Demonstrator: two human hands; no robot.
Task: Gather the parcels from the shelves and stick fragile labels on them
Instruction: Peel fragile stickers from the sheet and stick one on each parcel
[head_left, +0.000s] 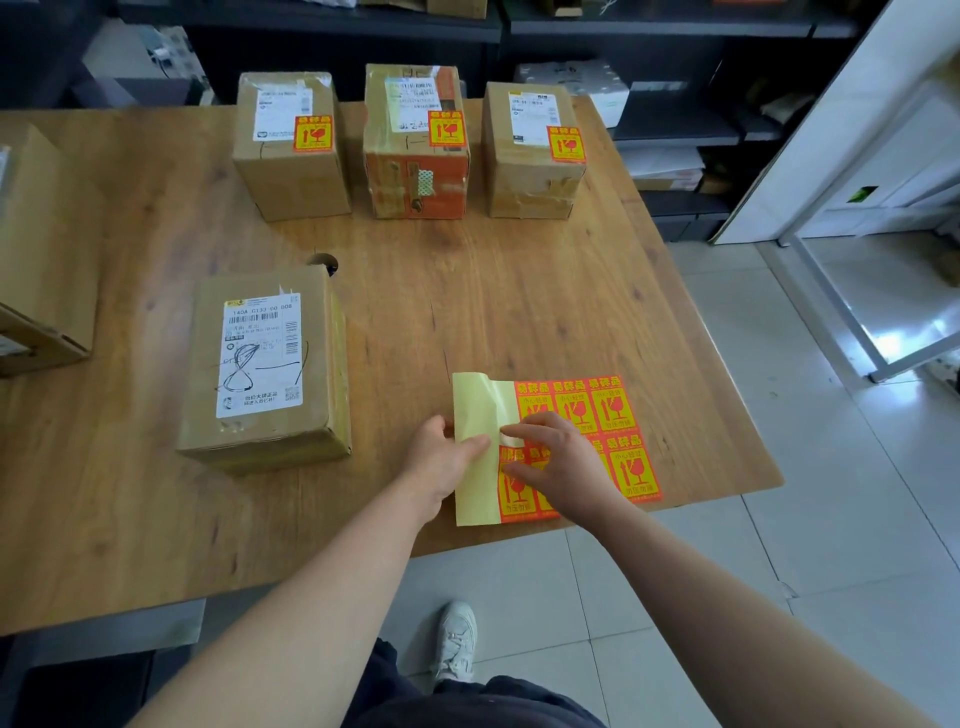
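Observation:
A sheet of red-and-yellow fragile labels lies near the table's front right edge, its left part bare yellow backing. My left hand presses the backing flat. My right hand pinches the corner of a label on the sheet. A brown parcel with a white shipping slip and no fragile label lies left of the sheet. Three parcels stand in a row at the back, left, middle and right, each with a fragile label on top.
Another cardboard box sits at the table's left edge, partly cut off. Dark shelves with packages stand behind the wooden table. A cable hole opens mid-table. Tiled floor and a white frame lie to the right.

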